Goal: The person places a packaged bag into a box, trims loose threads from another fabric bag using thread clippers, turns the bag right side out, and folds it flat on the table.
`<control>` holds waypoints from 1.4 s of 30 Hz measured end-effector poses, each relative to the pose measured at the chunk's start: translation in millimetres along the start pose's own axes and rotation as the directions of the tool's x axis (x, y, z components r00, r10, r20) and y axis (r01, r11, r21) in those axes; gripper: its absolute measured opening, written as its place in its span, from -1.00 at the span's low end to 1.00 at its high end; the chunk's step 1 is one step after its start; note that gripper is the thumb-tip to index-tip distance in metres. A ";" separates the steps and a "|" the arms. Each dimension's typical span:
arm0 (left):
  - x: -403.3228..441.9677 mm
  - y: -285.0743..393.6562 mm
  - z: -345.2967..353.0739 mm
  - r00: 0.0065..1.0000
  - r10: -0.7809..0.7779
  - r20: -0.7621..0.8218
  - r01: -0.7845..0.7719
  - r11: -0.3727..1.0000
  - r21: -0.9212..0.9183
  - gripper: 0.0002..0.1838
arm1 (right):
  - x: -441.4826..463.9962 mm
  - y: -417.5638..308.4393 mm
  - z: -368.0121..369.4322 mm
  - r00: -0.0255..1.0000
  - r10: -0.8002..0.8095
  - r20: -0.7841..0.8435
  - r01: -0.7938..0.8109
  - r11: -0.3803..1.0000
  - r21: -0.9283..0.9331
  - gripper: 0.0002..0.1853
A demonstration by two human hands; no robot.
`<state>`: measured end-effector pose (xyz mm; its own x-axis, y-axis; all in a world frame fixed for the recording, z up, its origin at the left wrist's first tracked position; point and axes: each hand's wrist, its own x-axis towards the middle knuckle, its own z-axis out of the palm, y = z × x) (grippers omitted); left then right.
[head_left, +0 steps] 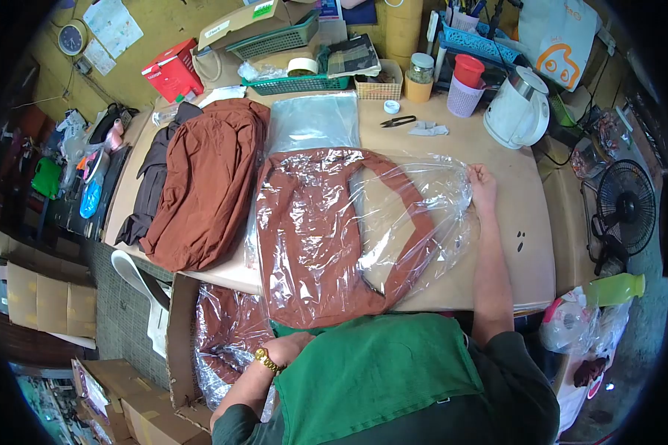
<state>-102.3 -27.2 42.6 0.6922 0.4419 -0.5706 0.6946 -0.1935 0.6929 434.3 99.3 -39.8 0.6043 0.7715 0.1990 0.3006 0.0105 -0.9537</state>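
A rust-brown long-sleeved garment (308, 237) lies spread inside a clear plastic bag (382, 196) on the table in front of me. One sleeve bends out to the right within the plastic. My right hand (482, 185) pinches the gathered edge of the bag at its right end. Down by the table's front edge, my left hand (293, 345), with a gold watch at the wrist, is close to the lower edge of the bagged garment. Its fingers are hidden against the green apron (378, 378), so what they hold does not show.
Left of the bag are stacked brown garments (204, 185). Flat clear bags (315, 119) lie behind it, near thread snips (398, 121) and a white kettle (518, 110). A cardboard box (182, 334) with bagged brown garments stands below the table's front edge. A fan (627, 208) is at right.
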 end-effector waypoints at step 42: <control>182.6 31.4 -95.1 0.453 0.190 -0.871 0.461 0.786 0.411 -0.24 | -81.0 -95.1 -65.2 0.833 0.215 0.510 -0.254 0.967 0.008 -0.76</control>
<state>27.3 130.7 2.1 0.2749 0.9265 0.2568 0.9459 -0.3085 0.1004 404.9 -5.6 49.6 0.1917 0.9693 -0.1538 0.1318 -0.1808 -0.9747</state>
